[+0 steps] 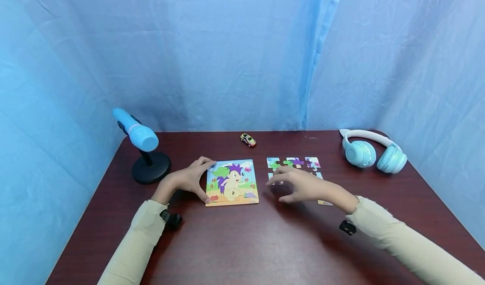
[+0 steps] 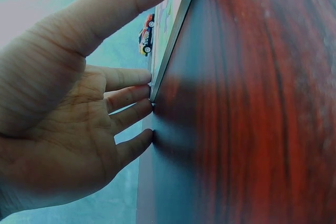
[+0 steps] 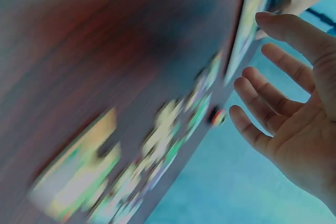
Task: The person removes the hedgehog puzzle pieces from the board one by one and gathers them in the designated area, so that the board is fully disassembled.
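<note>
My left hand (image 1: 191,179) is at the left side of a square picture board (image 1: 246,179) showing a cartoon hedgehog. In the left wrist view its fairly straight fingers (image 2: 134,113) reach to the board's edge (image 2: 173,43), with the thumb farther along that edge. Over a group of cut jigsaw pieces (image 1: 313,162), my right hand (image 1: 301,185) is held with relaxed, spread fingers and nothing between them. It hides several pieces in the head view. The right wrist view shows blurred pieces (image 3: 165,129) below and beside that hand, the board (image 3: 247,30) beyond its fingertips.
A small toy car (image 1: 248,140) stands behind the board. At the left is a blue microphone (image 1: 138,133) on a round black stand (image 1: 151,169). Light blue headphones (image 1: 360,153) lie at the back right. Blue curtains (image 1: 227,57) surround the dark wooden table (image 1: 227,243).
</note>
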Demonstrator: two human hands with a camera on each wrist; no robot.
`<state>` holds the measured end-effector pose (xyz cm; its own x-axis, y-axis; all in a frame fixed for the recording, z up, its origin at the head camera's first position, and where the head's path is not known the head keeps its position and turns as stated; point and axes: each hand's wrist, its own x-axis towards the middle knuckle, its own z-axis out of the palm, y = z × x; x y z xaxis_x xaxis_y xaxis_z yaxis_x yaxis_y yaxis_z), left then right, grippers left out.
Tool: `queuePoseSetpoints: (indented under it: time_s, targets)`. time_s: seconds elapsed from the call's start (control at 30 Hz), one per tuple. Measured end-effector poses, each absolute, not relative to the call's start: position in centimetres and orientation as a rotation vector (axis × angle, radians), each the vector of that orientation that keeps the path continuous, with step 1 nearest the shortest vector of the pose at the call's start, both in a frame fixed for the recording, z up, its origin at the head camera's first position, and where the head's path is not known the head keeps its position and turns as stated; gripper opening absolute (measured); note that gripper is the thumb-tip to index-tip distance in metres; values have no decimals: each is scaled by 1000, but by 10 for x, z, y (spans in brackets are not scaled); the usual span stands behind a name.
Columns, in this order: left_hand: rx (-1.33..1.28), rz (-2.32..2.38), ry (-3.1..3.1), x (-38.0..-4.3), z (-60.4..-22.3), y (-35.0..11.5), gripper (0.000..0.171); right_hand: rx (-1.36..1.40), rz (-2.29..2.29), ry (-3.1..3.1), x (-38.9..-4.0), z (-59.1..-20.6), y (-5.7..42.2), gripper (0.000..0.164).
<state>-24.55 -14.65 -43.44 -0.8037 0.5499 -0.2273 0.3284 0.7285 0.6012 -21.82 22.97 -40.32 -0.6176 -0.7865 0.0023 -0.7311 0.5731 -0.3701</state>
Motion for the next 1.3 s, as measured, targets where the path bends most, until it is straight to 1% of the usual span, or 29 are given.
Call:
queuePoseSetpoints:
  time_s: [0.1,0.23,0.47,0.73,1.3]
  targets:
    - [674,771,2538,-245,-433,-147,119,-1347,-530,2621,-220,-404,199,42]
    - [682,763,2536,-246,-433,-146,118,-1342,-526,2593,-224,-408,164,40]
    - [691,753,2533,-246,-433,-144,118,-1305,-478,2537,-227,-416,127,38]
    - [703,752,2534,-246,-432,-145,117,-1290,-468,2508,-227,-420,114,37]
    - [700,767,2523,-246,-433,-146,118,-1284,-465,2455,-227,-416,109,42]
